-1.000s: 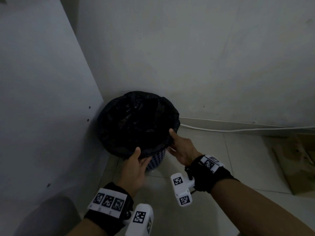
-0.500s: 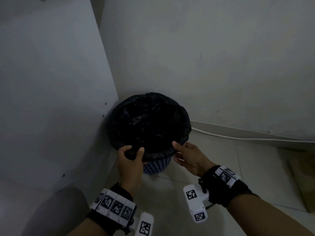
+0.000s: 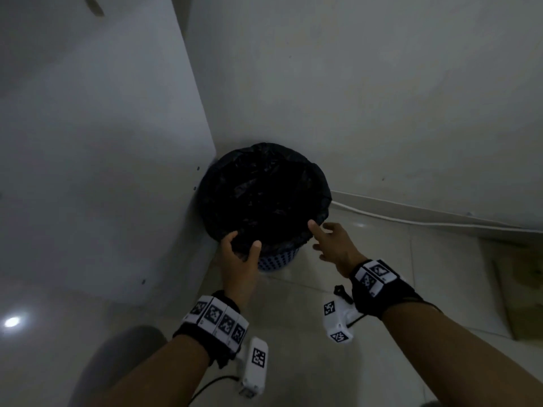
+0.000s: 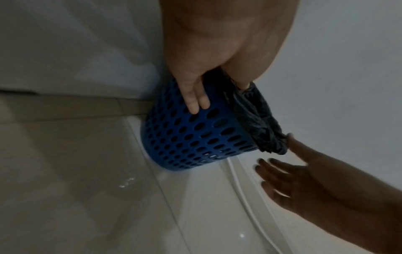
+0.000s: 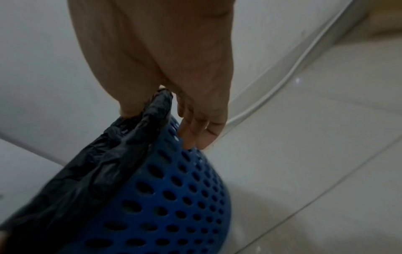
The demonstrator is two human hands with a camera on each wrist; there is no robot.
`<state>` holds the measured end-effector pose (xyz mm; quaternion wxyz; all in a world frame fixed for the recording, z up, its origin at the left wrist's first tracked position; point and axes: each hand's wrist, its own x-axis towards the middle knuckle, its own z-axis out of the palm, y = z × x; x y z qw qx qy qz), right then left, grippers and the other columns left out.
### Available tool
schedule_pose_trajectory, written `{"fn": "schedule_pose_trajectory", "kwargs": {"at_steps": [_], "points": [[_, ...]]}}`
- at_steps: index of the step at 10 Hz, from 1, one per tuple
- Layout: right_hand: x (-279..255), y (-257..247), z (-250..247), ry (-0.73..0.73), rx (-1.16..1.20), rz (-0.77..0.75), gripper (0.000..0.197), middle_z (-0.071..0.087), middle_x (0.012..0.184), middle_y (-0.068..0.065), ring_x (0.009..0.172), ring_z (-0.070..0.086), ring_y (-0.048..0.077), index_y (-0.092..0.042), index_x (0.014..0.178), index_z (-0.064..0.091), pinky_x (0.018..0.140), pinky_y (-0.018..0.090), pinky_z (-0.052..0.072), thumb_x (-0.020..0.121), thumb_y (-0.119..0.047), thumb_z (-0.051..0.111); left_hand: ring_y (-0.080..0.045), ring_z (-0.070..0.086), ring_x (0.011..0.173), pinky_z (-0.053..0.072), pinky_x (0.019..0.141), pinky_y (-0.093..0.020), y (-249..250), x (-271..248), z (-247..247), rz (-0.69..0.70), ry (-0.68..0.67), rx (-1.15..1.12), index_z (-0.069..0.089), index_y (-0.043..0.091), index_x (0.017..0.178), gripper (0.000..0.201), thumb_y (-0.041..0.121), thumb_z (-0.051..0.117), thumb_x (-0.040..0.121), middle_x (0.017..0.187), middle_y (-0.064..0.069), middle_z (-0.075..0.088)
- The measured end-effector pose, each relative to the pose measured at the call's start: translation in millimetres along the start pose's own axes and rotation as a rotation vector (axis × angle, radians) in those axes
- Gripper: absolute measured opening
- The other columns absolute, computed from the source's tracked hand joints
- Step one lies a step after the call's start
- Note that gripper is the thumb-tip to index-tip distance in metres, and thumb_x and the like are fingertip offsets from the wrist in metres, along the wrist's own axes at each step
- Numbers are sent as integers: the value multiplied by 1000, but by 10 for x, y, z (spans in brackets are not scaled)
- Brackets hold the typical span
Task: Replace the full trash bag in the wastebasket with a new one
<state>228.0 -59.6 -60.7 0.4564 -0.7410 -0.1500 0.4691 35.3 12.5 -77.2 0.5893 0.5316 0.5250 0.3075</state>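
Reaching in from the near edge, both hands meet the front rim of the wastebasket (image 3: 277,261), which stands on the tiled floor (image 3: 367,274) in the corner where a white panel (image 3: 97,148) meets the wall (image 3: 367,98). The left hand (image 3: 239,261) grips the rim at about 7 o'clock: thumb hooked over the folded bag (image 3: 264,198), fingers pressed against the blue perforated side, as the left wrist view shows plainly. The right hand (image 3: 333,245) sits at about 4 o'clock with its thumb on the bag's edge and its fingers fairly straight and spread; in the right wrist view the fingertips (image 5: 191,135) touch the basket side under the plastic cuff, so it looks half-closed, not yet a firm pinch. Compared with a second ago, the left hand has gone from lying flat on the rim to clamping it, and the right has shifted slightly along the edge. That suggests the cuff is about to be peeled up off the rim, the first step of removal. The bag still lines the basket, stretched over the whole rim. Beyond, a white cable (image 3: 411,220) runs along the baseboard.
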Motion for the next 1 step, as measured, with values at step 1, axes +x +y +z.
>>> {"fn": "schedule_pose_trajectory", "kwargs": {"at_steps": [1], "points": [[-261, -195, -249, 67, -358, -15, 73, 54, 135, 15, 111, 58, 29, -10, 144, 34, 90, 36, 47, 90, -55, 53, -26, 53, 119, 48, 95, -39, 144, -96, -210, -74, -112, 286, 32, 10, 141, 64, 26, 66, 89, 135, -11, 49]]}}
